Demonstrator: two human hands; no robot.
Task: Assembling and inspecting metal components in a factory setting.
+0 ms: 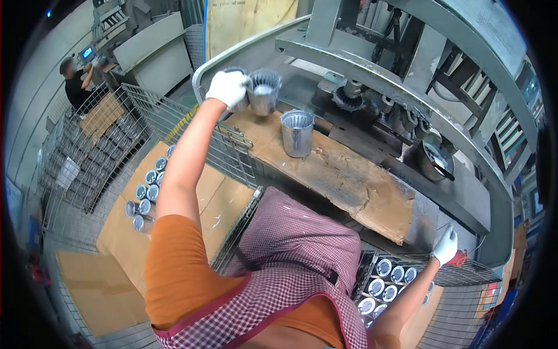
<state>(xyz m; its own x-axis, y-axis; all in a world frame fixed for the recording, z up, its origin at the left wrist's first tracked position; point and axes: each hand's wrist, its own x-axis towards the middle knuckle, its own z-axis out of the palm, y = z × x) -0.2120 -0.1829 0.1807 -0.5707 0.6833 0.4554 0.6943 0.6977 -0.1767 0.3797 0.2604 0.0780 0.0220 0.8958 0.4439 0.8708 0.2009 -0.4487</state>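
Over the cardboard-topped bench [349, 180], the gloved left hand [226, 87] closes around 1 shiny ribbed metal cup [264, 92], with a second perhaps behind it. 1 more cup [297, 134] stands nearby. The right hand [446, 245] rests near a red object [459, 258]; its grip can't be told.

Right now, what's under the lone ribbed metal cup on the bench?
The ribbed metal cup stands upright on a worn brown cardboard sheet covering the bench. Whatever lies beneath the cardboard is hidden.

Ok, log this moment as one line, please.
left hand: grips ribbed silver metal cup | right hand: on wire basket rim, grip unclear | second ribbed cup: upright on worn wooden board
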